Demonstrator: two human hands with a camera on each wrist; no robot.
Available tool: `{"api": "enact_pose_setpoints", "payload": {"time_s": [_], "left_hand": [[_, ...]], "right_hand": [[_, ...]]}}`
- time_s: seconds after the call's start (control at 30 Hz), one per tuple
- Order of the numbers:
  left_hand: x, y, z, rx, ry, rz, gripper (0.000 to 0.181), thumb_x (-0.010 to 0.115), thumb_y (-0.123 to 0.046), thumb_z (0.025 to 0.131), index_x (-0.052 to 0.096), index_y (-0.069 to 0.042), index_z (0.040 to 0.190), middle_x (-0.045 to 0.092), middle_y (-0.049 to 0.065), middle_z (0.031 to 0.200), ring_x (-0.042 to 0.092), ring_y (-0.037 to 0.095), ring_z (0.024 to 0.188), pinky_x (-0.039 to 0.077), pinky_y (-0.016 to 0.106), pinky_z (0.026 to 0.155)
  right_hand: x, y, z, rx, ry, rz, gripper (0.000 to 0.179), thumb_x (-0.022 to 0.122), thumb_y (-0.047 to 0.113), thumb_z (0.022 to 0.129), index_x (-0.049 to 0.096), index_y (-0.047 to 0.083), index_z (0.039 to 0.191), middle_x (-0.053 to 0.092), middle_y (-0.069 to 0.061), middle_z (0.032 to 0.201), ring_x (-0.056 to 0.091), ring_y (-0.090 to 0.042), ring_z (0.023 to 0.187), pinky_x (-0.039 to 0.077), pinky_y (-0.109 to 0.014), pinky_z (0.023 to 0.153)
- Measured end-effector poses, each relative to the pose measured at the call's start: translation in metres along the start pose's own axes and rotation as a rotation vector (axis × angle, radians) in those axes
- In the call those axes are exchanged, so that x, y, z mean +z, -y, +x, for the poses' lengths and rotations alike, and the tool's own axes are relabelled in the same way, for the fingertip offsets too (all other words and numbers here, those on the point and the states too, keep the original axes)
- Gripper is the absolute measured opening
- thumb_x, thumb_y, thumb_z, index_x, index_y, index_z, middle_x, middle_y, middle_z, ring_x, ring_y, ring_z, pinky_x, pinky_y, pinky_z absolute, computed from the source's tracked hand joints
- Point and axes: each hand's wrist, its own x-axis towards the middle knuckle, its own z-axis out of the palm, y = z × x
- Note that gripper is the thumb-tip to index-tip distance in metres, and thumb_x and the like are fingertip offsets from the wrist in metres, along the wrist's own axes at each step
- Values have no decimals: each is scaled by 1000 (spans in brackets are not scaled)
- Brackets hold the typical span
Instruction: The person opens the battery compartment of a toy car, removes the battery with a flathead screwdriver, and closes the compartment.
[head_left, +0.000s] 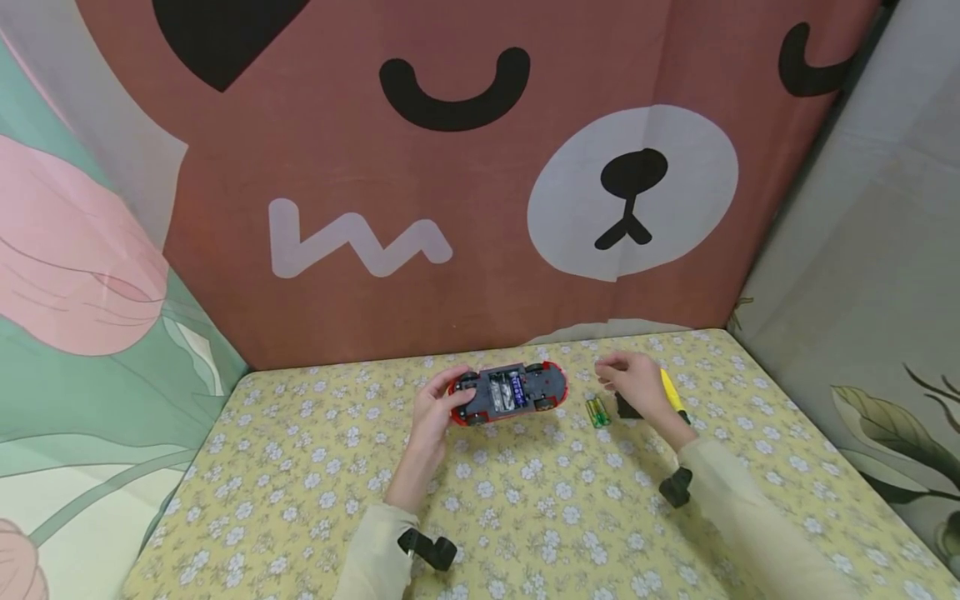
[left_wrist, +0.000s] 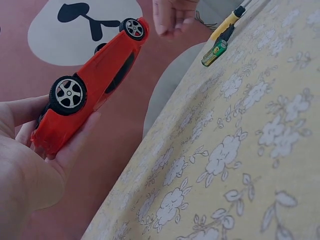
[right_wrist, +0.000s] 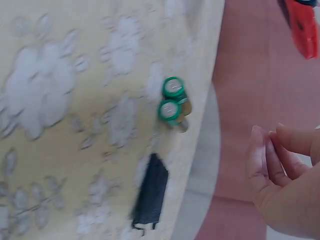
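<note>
My left hand [head_left: 431, 417] grips one end of a red toy car [head_left: 544, 385], tilted above the table with its dark underside facing the head view. The battery compartment [head_left: 502, 392] in that underside is uncovered, showing silvery metal and a blue-purple battery. To the car's right, my right hand [head_left: 636, 383] hovers with fingers loosely bent, and nothing shows between thumb and fingertips in the right wrist view. Below it lie two green batteries [right_wrist: 171, 107] side by side. Beside them is a black battery cover [right_wrist: 151, 192], partly hidden by the right hand in the head view.
A screwdriver with a yellow handle [head_left: 670, 388] lies behind the right hand. The table [head_left: 300, 492] has a yellow floral cloth. A brown curtain with a bear's face [head_left: 450, 300] hangs along its back edge, and printed curtains stand at both sides.
</note>
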Motion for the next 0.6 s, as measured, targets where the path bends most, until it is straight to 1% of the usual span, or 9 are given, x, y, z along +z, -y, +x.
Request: {"api": "enact_pose_setpoints", "payload": {"time_s": [0.1,0.2,0.3,0.43,0.6], "left_hand": [[0,1,0,-3,-1,-5,42,75,-1,90,69,-1,132,59,12,135,65,24,107,61,31,76],[-1,1,0,-4,-3,-5,42,75,-1,90,70,-2,131,59,12,136,65,24,107,61,30,76],[-1,1,0,-2,0,-8,40,75,-1,90,71,-3,130,58,13,137,65,24,106,61,30,76],[-1,2,0,-2,8,-10,41,75,-1,90,70,-2,130,58,14,138,66,23,105,61,31,75],[0,1,-1,2,11,4,41,75,-2,90,70,-2,131,57,14,141,66,23,104,61,31,75]], "right_hand": [[1,9,-1,-12,0,18,22,66,11,102,73,-7,112,74,-25,101,72,-39,90,61,-51,80],[1,21,-3,-14,-2,40,22,67,12,102,73,-6,113,73,-26,103,72,-40,92,61,-50,82],[1,33,-6,-29,1,50,22,67,11,102,74,-6,113,73,-24,103,72,-40,93,62,-43,80],[3,48,-10,-63,12,49,21,67,11,102,74,-5,114,74,-20,103,72,-35,91,62,-33,76],[8,62,-14,-111,18,60,19,68,9,101,75,-4,113,74,-21,102,72,-35,89,62,-33,75]]}}
